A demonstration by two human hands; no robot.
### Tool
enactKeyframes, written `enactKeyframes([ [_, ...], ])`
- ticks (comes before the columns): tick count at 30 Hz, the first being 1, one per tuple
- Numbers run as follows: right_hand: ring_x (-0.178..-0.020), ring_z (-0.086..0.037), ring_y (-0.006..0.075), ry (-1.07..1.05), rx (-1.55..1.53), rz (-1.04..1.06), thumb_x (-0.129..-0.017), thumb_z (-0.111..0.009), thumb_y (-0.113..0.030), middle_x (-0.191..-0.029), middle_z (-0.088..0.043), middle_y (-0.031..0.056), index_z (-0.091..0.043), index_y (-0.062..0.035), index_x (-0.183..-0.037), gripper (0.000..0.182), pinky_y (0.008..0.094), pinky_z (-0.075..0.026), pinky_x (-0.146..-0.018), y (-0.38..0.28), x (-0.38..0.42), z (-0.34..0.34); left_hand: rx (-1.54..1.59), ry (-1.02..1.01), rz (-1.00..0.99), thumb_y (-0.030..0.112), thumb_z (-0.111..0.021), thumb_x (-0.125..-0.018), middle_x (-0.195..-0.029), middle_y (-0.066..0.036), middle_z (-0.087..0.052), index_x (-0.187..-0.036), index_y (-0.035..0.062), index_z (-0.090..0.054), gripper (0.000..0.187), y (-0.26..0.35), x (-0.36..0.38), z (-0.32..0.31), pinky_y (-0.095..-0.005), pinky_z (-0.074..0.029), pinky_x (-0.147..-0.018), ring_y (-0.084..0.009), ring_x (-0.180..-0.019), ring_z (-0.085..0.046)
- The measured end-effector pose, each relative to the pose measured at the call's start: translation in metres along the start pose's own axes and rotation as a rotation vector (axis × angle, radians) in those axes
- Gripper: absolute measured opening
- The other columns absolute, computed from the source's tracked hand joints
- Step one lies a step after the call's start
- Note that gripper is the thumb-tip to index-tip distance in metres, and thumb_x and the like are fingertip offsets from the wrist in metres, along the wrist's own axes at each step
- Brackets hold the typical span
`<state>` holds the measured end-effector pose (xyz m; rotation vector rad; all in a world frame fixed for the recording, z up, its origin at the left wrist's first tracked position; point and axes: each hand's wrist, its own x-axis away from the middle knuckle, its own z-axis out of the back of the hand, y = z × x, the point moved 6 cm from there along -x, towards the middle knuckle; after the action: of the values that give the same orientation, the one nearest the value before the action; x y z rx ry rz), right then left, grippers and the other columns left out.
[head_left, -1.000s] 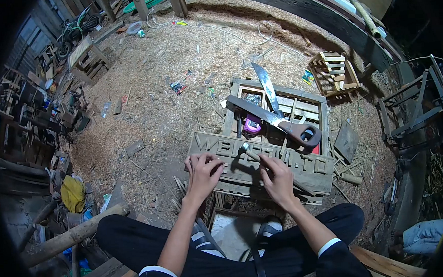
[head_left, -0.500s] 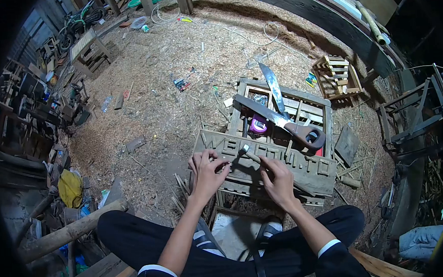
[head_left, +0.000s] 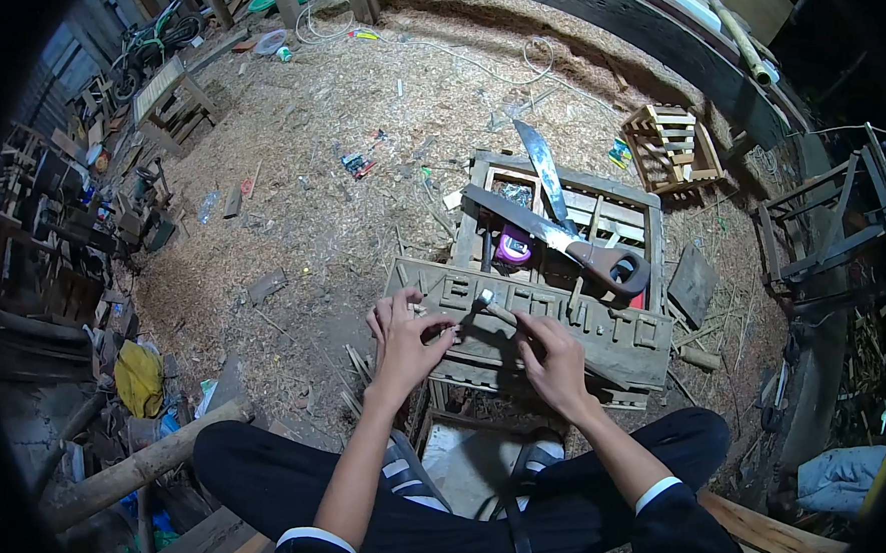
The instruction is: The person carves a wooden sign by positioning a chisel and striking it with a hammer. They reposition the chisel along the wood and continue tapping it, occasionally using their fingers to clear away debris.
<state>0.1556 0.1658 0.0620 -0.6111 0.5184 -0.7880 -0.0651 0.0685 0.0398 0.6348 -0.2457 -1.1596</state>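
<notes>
My left hand (head_left: 406, 343) is over the left end of a wooden plank (head_left: 607, 353), thumb and forefinger pinched together; anything between them is too small to name. My right hand (head_left: 553, 361) grips the handle of a hammer (head_left: 501, 312), whose head points up and left above the plank. Small wooden pieces form raised shapes along the plank. Behind it, on a slatted wooden frame (head_left: 653, 235), lie a handsaw (head_left: 520, 215) with a brown handle, a wide blade (head_left: 543, 171) and a purple tape measure (head_left: 514, 246).
A slatted wooden crate (head_left: 672, 149) stands at the back right, and a wooden stool frame (head_left: 840, 211) at the far right. Wood shavings cover the ground. Bamboo poles (head_left: 152, 462) and a yellow cloth (head_left: 140, 378) are at the left.
The view has shifted slightly. My left hand has turned a little over the plank's left end, its fingers still close together. My right hand keeps its hold on the hammer.
</notes>
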Motion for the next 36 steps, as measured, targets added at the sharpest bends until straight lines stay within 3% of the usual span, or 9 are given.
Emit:
enactKeyframes([
  [12,-0.089,-0.071,0.0352,-0.116,-0.030,0.031,-0.095,-0.072,-0.006,-0.105,-0.071,0.0124,-0.066,-0.0129,-0.141,0.047,0.0444,-0.057,-0.077,-0.018,0.011,-0.015,0.076,0.036,0.043,0.025,-0.084,-0.077,-0.142,-0.010,-0.052,-0.093,0.0215,-0.082,0.017,-0.010,0.007,-0.012,-0.0547,-0.024,-0.115,-0.0343,-0.141,-0.038],
  [17,-0.086,-0.071,0.0358,0.002,0.050,0.222,-0.096,-0.071,-0.008,-0.103,-0.070,0.0149,-0.065,-0.0133,-0.142,0.047,0.0449,-0.057,-0.070,-0.039,0.010,-0.008,0.053,0.053,0.031,0.026,-0.086,-0.078,-0.150,-0.012,-0.048,-0.089,0.0154,-0.079,0.017,-0.013,0.010,-0.016,-0.0578,-0.015,-0.120,-0.0373,-0.149,-0.031],
  [22,-0.085,-0.071,0.0386,-0.106,-0.019,0.024,-0.100,-0.069,-0.010,-0.103,-0.070,0.0175,-0.061,-0.0075,-0.144,0.045,0.0472,-0.057,-0.070,-0.036,0.009,-0.010,0.048,0.056,-0.005,0.027,-0.085,-0.080,-0.153,-0.014,-0.046,-0.088,0.0135,-0.077,0.018,-0.015,0.010,-0.019,-0.0583,-0.012,-0.121,-0.0380,-0.152,-0.027],
  [23,-0.085,-0.069,0.0408,-0.071,-0.096,-0.009,-0.101,-0.069,-0.013,-0.099,-0.069,0.0212,-0.060,-0.0047,-0.144,0.044,0.0482,-0.055,-0.078,-0.037,0.006,-0.007,0.073,0.049,0.003,0.027,-0.085,-0.081,-0.154,-0.014,-0.045,-0.089,0.0137,-0.076,0.018,-0.015,0.010,-0.020,-0.0580,-0.011,-0.121,-0.0380,-0.152,-0.027],
  [26,-0.083,-0.068,0.0423,-0.004,-0.110,0.015,-0.102,-0.068,-0.015,-0.093,-0.068,0.0225,-0.059,-0.0042,-0.143,0.043,0.0493,-0.053,-0.077,-0.038,0.005,-0.003,0.095,0.047,0.002,0.027,-0.084,-0.083,-0.154,-0.015,-0.043,-0.092,0.0157,-0.077,0.016,-0.013,0.011,-0.019,-0.0601,-0.012,-0.121,-0.0383,-0.152,-0.026],
  [27,-0.084,-0.069,0.0429,-0.172,-0.084,-0.153,-0.103,-0.068,-0.018,-0.093,-0.071,0.0246,-0.057,-0.0040,-0.142,0.043,0.0483,-0.053,-0.076,-0.038,0.004,-0.002,0.086,0.052,-0.008,0.025,-0.084,-0.083,-0.153,-0.015,-0.042,-0.094,0.0174,-0.079,0.014,-0.011,0.010,-0.018,-0.0625,-0.012,-0.120,-0.0386,-0.152,-0.026],
  [31,-0.087,-0.071,0.0453,-0.352,-0.156,-0.330,-0.105,-0.064,-0.019,-0.096,-0.069,0.0278,-0.056,-0.0050,-0.140,0.039,0.0529,-0.055,-0.076,-0.035,0.000,-0.007,0.050,0.033,0.012,0.026,-0.083,-0.085,-0.161,-0.017,-0.038,-0.095,0.0178,-0.079,0.013,-0.013,0.011,-0.019,-0.0643,-0.011,-0.122,-0.0423,-0.158,-0.018],
  [33,-0.086,-0.070,0.0469,-0.161,-0.213,-0.071,-0.107,-0.061,-0.020,-0.096,-0.068,0.0258,-0.058,-0.0053,-0.136,0.033,0.0533,-0.055,-0.073,-0.047,-0.002,-0.003,0.053,0.062,0.018,0.026,-0.082,-0.086,-0.169,-0.019,-0.030,-0.095,0.0176,-0.079,0.012,-0.015,0.011,-0.020,-0.0672,-0.010,-0.124,-0.0468,-0.162,-0.010],
  [36,-0.084,-0.069,0.0450,-0.152,-0.066,0.071,-0.106,-0.063,-0.015,-0.096,-0.068,0.0210,-0.060,-0.0035,-0.138,0.035,0.0517,-0.053,-0.072,-0.052,-0.004,-0.007,0.056,0.028,0.010,0.027,-0.082,-0.087,-0.174,-0.019,-0.025,-0.096,0.0175,-0.080,0.013,-0.016,0.009,-0.024,-0.0696,-0.009,-0.124,-0.0491,-0.163,-0.006],
])
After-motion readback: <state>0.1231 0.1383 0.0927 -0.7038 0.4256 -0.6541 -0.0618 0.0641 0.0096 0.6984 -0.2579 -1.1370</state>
